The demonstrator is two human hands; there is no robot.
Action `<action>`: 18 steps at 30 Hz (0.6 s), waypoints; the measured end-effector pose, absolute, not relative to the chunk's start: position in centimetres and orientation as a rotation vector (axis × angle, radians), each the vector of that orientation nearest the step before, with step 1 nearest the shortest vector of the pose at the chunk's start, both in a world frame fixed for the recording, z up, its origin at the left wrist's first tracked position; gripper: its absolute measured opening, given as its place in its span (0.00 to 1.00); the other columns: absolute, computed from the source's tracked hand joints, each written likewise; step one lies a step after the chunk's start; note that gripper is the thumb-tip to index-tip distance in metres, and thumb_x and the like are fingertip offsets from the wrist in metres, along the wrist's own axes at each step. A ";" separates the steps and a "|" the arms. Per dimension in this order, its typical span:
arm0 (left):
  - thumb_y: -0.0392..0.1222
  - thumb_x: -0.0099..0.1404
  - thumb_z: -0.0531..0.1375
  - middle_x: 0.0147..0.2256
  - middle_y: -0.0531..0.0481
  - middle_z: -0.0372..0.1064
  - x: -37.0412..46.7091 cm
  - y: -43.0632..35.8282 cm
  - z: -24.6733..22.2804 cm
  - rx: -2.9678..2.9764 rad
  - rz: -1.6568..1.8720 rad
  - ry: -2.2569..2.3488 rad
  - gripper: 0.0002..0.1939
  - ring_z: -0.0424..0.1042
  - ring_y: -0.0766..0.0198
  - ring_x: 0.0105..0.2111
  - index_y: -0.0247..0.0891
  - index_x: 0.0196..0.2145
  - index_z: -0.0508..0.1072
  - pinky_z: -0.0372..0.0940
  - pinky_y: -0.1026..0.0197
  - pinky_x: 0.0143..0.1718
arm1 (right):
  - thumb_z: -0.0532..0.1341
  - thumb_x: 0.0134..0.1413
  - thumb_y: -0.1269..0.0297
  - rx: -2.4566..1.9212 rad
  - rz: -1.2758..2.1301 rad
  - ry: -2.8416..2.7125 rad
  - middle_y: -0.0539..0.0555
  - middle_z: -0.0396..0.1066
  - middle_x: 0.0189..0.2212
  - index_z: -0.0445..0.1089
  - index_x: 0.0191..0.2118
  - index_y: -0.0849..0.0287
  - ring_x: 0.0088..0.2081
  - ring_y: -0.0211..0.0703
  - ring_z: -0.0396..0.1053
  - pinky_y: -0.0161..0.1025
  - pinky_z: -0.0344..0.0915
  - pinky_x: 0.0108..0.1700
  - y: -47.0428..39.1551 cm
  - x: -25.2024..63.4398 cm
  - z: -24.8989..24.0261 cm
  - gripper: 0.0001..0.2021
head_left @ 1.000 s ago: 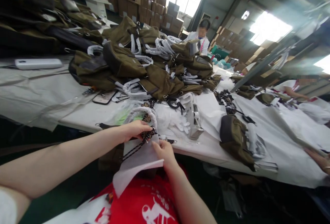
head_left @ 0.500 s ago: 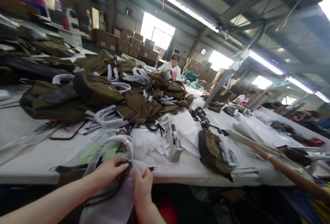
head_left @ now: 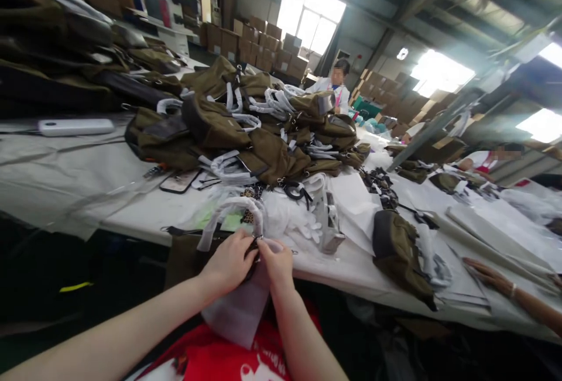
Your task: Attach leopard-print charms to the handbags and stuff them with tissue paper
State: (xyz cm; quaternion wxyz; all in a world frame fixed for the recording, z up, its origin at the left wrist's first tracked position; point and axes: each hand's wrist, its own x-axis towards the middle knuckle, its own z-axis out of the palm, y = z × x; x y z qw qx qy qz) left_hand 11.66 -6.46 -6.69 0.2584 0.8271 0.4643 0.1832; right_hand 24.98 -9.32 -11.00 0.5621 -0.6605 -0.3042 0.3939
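Observation:
An olive bag (head_left: 184, 255) with a wrapped white handle (head_left: 235, 204) lies at the table's front edge. At the base of that handle, my left hand (head_left: 232, 259) is closed on a dark strap, most of it hidden by the fingers. My right hand (head_left: 276, 258) is closed beside it, nearly touching it, pinching the top of a translucent white sheet (head_left: 241, 311). The sheet hangs down over my lap. Behind the handle lie leopard-print pieces (head_left: 252, 211) and a green item under clear plastic.
A large pile of olive bags (head_left: 263, 147) covers the table behind. A tape dispenser (head_left: 330, 223), phone (head_left: 179, 182) and white box (head_left: 76, 127) lie around. Another olive bag (head_left: 401, 252) is at the right, near a co-worker's hand (head_left: 489, 275). A metal post (head_left: 432, 129) slants up beyond.
The view has turned left and down, so the table appears shifted. My right hand has come up against my left at the handle's base. The co-worker's hand stays on the cloth.

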 end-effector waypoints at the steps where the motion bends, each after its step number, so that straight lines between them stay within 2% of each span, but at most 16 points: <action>1: 0.40 0.67 0.48 0.40 0.40 0.68 11.6 -6.8 -6.4 2.274 0.470 1.246 0.16 0.69 0.53 0.40 0.34 0.38 0.74 0.64 0.52 0.47 | 0.69 0.38 0.57 -1.543 0.938 -0.729 0.55 0.77 0.25 0.78 0.29 0.64 0.28 0.44 0.72 0.37 0.67 0.33 -9.4 25.0 -11.0 0.14; 6: 0.38 0.66 0.48 0.45 0.38 0.67 10.8 -7.6 -5.7 2.372 0.519 1.172 0.17 0.66 0.51 0.47 0.33 0.44 0.74 0.62 0.48 0.53 | 0.67 0.38 0.61 -1.529 0.959 -0.727 0.53 0.76 0.24 0.77 0.28 0.62 0.27 0.43 0.70 0.36 0.66 0.32 -9.8 25.0 -10.5 0.10; 11: 0.42 0.65 0.51 0.54 0.37 0.64 9.8 -6.5 -7.1 2.442 0.667 1.301 0.17 0.60 0.43 0.56 0.40 0.39 0.80 0.57 0.40 0.58 | 0.66 0.35 0.63 -1.550 0.996 -0.663 0.49 0.72 0.20 0.74 0.24 0.62 0.23 0.39 0.65 0.34 0.62 0.27 -9.8 24.4 -9.3 0.07; 16: 0.51 0.62 0.53 0.52 0.40 0.69 9.3 -4.7 -9.8 2.314 0.691 1.206 0.18 0.69 0.47 0.52 0.42 0.36 0.80 0.65 0.47 0.55 | 0.66 0.31 0.68 -1.544 1.020 -0.569 0.47 0.68 0.16 0.72 0.22 0.61 0.20 0.36 0.61 0.33 0.58 0.24 -9.7 23.9 -9.1 0.05; 18: 0.55 0.60 0.55 0.50 0.39 0.70 9.2 -4.1 -11.0 2.243 0.770 1.293 0.20 0.70 0.45 0.51 0.40 0.41 0.77 0.66 0.46 0.54 | 0.67 0.28 0.70 -1.490 1.081 -0.439 0.46 0.67 0.15 0.72 0.22 0.61 0.19 0.35 0.60 0.32 0.57 0.23 -9.4 24.2 -9.3 0.07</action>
